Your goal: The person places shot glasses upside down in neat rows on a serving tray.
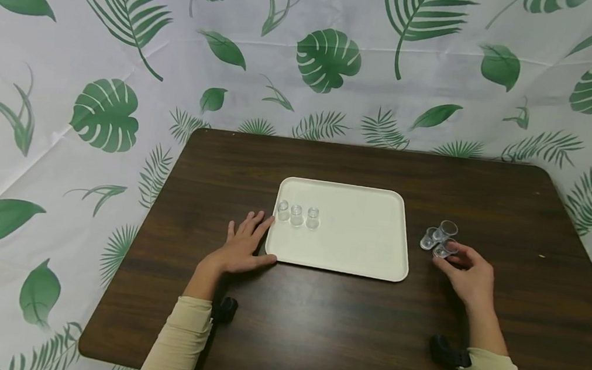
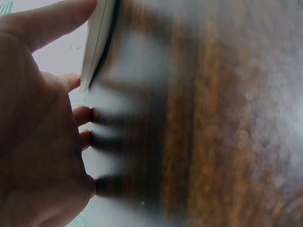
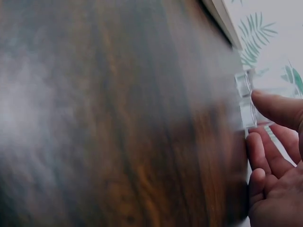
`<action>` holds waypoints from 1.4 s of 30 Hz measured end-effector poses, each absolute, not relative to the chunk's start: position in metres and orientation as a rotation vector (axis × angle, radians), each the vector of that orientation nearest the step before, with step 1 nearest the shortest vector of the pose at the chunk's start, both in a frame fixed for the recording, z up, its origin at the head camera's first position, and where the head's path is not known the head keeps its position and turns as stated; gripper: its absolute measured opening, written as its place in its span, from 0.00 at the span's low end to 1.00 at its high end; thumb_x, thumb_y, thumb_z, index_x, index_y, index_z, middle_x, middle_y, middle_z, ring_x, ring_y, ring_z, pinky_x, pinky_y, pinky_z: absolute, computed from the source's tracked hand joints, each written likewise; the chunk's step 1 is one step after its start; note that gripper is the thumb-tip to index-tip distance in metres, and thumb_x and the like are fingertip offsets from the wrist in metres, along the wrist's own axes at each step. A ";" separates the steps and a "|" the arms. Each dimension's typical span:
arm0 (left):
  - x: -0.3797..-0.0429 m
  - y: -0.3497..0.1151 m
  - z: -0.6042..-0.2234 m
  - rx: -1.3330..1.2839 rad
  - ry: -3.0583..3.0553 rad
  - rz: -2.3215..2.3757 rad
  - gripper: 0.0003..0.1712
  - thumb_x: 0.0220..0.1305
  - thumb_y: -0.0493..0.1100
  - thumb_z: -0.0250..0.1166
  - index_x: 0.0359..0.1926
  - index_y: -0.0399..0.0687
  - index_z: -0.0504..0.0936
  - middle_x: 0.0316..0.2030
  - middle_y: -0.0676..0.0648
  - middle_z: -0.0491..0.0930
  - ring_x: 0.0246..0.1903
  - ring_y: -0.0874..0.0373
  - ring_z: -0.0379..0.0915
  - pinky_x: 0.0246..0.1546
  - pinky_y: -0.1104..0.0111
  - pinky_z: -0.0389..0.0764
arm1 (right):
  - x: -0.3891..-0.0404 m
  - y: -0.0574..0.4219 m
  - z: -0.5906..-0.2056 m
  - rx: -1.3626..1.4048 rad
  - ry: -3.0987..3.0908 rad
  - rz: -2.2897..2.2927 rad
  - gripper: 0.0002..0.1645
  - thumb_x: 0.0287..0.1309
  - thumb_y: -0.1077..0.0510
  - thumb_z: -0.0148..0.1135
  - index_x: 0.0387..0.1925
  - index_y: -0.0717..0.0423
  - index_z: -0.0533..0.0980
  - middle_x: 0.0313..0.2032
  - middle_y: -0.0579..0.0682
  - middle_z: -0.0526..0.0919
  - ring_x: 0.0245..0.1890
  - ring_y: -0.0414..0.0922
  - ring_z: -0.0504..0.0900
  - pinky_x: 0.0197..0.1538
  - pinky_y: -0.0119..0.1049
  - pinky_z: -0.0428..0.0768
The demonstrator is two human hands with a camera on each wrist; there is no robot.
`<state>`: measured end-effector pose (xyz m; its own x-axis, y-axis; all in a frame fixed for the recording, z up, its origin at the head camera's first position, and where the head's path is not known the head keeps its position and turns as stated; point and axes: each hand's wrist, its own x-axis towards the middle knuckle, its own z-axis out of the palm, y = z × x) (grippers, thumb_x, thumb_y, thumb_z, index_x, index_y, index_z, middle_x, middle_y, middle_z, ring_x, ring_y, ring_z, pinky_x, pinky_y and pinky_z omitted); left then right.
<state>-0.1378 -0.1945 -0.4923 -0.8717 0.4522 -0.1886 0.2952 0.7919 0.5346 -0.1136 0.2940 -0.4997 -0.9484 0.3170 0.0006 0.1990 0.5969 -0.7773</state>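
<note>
My right hand (image 1: 472, 280) pinches a small clear shot glass (image 1: 444, 249) between thumb and fingers, at the right of the table. Two more shot glasses, one behind (image 1: 448, 228) and one to the left (image 1: 428, 238), stand close against it, mouths up. In the right wrist view, the thumb (image 3: 277, 106) lies against the clear glass (image 3: 247, 113). My left hand (image 1: 240, 249) spreads its fingers at the left edge of a cream tray (image 1: 355, 237), with thumb and index finger touching the rim. Three shot glasses (image 1: 297, 216) stand in a row on the tray's left part, seemingly mouth down.
Dark wood-grain table (image 1: 331, 323) lies under everything, with rounded corners. Behind and to the left hangs a white cloth (image 1: 261, 99) printed with green leaves. A dark band with a camera (image 1: 450, 352) sits on each wrist.
</note>
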 end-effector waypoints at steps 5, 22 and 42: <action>-0.137 -0.195 -0.492 0.572 2.672 0.735 0.53 0.65 0.62 0.61 0.79 0.50 0.43 0.77 0.38 0.38 0.75 0.41 0.25 0.63 0.34 0.26 | -0.113 0.295 -0.500 -0.418 -2.664 1.307 0.28 0.54 0.55 0.74 0.54 0.65 0.77 0.46 0.51 0.81 0.35 0.27 0.75 0.35 0.20 0.70; -0.139 -0.198 -0.503 0.557 2.687 0.719 0.54 0.64 0.67 0.58 0.79 0.55 0.41 0.77 0.41 0.36 0.75 0.44 0.23 0.64 0.36 0.25 | -0.115 0.294 -0.505 -0.431 -2.643 1.302 0.27 0.56 0.52 0.73 0.53 0.63 0.78 0.42 0.45 0.81 0.35 0.27 0.74 0.37 0.22 0.69; -0.138 -0.194 -0.492 0.572 2.682 0.700 0.54 0.65 0.65 0.60 0.79 0.52 0.42 0.77 0.39 0.37 0.75 0.42 0.26 0.63 0.34 0.28 | -0.113 0.293 -0.504 -0.476 -2.600 1.343 0.27 0.56 0.54 0.72 0.54 0.64 0.78 0.47 0.46 0.80 0.36 0.27 0.73 0.38 0.19 0.69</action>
<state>-0.1385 -0.1940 -0.4919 -0.8722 0.4496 -0.1925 0.2984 0.8010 0.5190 -0.1130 0.2932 -0.5040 -0.9333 0.3591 0.0099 0.1997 0.5415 -0.8166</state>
